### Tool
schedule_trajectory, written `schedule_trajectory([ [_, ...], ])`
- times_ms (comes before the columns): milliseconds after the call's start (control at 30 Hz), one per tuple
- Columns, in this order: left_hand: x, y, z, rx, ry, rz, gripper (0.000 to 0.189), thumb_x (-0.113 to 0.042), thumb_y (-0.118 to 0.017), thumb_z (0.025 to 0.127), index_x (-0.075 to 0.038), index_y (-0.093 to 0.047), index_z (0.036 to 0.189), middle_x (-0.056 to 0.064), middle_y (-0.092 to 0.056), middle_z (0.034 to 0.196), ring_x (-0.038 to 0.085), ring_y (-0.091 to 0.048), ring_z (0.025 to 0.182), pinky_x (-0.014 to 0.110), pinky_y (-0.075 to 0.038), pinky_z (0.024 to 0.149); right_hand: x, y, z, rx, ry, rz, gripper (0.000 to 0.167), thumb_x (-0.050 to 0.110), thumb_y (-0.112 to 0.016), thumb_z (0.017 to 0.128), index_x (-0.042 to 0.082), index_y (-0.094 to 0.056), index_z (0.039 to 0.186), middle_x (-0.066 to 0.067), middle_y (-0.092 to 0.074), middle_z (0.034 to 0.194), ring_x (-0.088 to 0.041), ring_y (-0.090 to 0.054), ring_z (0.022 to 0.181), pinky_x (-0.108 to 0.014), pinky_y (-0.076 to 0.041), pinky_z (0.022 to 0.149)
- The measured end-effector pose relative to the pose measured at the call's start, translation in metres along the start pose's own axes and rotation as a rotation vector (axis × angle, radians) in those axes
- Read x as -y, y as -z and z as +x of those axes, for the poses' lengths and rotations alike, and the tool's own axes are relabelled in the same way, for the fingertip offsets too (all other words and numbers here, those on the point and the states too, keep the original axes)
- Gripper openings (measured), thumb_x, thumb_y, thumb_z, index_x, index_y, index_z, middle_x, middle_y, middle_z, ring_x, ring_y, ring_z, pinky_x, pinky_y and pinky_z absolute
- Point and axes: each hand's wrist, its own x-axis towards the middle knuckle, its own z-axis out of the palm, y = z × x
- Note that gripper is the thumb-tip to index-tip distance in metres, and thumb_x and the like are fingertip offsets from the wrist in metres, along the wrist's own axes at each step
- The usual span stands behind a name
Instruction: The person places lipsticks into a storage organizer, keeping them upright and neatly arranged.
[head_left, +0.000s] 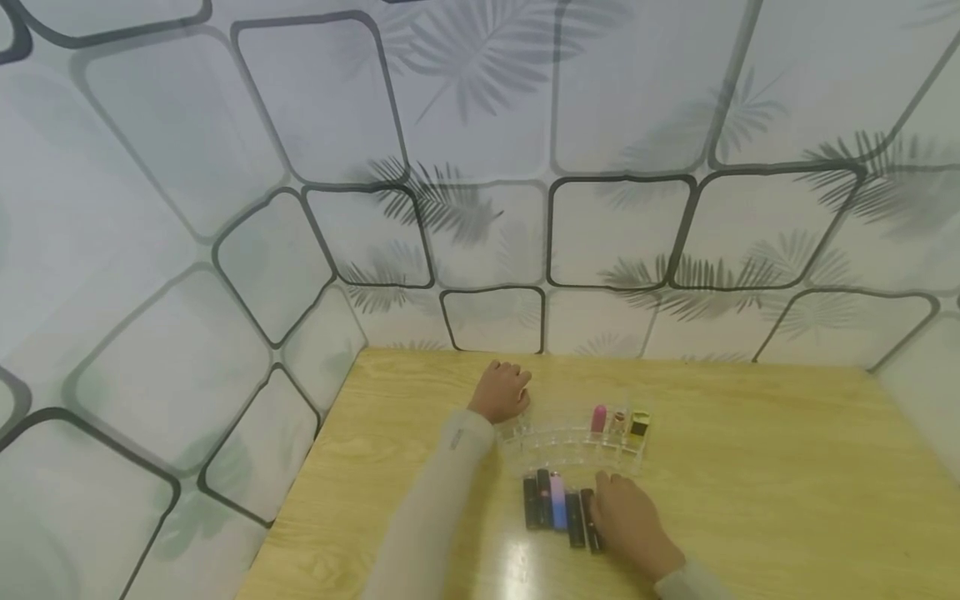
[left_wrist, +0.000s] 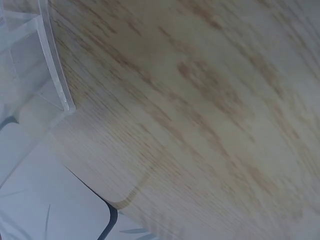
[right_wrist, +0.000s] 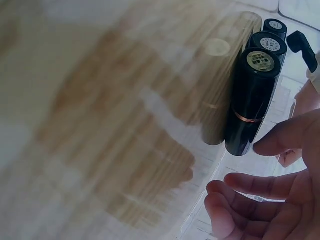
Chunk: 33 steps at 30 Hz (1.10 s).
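A clear acrylic organizer (head_left: 570,450) with stepped compartments stands on the wooden table. My left hand (head_left: 500,393) is at its back left end, fingers bent; whether it grips the rim I cannot tell. In front of the organizer lies a row of several lipstick tubes: black ones (head_left: 531,502) and a pink-and-blue one (head_left: 558,502). Beside the rightmost black lipstick (head_left: 591,521) is my right hand (head_left: 630,521). In the right wrist view its thumb is right at the end of a black lipstick (right_wrist: 252,95), the other fingers loosely bent and apart from it.
Upright in the organizer's back right slots are a pink tube (head_left: 598,418), a small clear-and-brown item (head_left: 618,422) and a yellow-and-black one (head_left: 640,423). A patterned wall (head_left: 495,250) rises behind the table (head_left: 750,467) and along its left side.
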Motion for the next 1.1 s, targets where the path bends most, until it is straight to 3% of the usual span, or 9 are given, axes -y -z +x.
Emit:
schedule_trajectory([
  [133, -0.0002, -0.0023, -0.0006, -0.010, 0.017, -0.025, 0.007, -0.023, -0.058, 0.083, -0.017, -0.060, 0.084, -0.004, -0.055, 0.068, 0.011, -0.047, 0.059, 0.026, -0.039, 0.062, 0.0015, 0.0006, 0.0023, 0.015, -0.018, 0.022, 0.018, 0.018, -0.064, 0.081, 0.002, -0.055, 0.081, -0.007, -0.050, 0.063, -0.017, -0.047, 0.055, -0.031, -0.041, 0.049],
  [333, -0.0009, -0.0015, -0.0002, -0.008, 0.012, -0.028, 0.007, -0.022, -0.058, 0.084, -0.018, -0.062, 0.088, -0.004, -0.055, 0.069, 0.010, -0.047, 0.059, 0.026, -0.041, 0.062, 0.0028, -0.0019, 0.0037, 0.031, -0.026, 0.038, 0.023, 0.022, -0.066, 0.080, 0.002, -0.055, 0.080, -0.006, -0.049, 0.062, -0.017, -0.046, 0.054, -0.031, -0.042, 0.049],
  [600, -0.0009, -0.0020, 0.0033, 0.056, -0.011, -0.016, 0.015, -0.022, -0.054, 0.085, -0.020, -0.065, 0.096, -0.004, -0.059, 0.074, 0.011, -0.051, 0.063, 0.027, -0.040, 0.065, 0.0026, -0.0021, 0.0050, 0.050, -0.018, 0.040, 0.021, 0.019, -0.067, 0.079, 0.003, -0.053, 0.077, -0.006, -0.050, 0.061, -0.017, -0.047, 0.052, -0.031, -0.042, 0.048],
  [867, -0.0074, -0.0031, 0.0040, 0.087, 0.075, -0.063, 0.021, -0.022, -0.053, 0.085, -0.018, -0.066, 0.101, -0.002, -0.062, 0.078, 0.012, -0.054, 0.066, 0.031, -0.046, 0.071, 0.0045, -0.0018, 0.0052, 0.069, -0.003, 0.043, 0.021, 0.015, -0.069, 0.078, 0.000, -0.057, 0.086, -0.010, -0.055, 0.068, -0.021, -0.053, 0.059, -0.036, -0.046, 0.054],
  [1100, -0.0092, -0.0001, 0.0016, 0.056, 0.111, -0.056, 0.019, -0.021, -0.056, 0.084, -0.016, -0.067, 0.099, -0.001, -0.062, 0.075, 0.013, -0.052, 0.062, 0.029, -0.046, 0.067, 0.0069, 0.0016, 0.0049, 0.105, -0.016, 0.064, 0.025, 0.013, -0.069, 0.078, -0.004, -0.058, 0.093, -0.014, -0.059, 0.076, -0.025, -0.057, 0.066, -0.041, -0.050, 0.061],
])
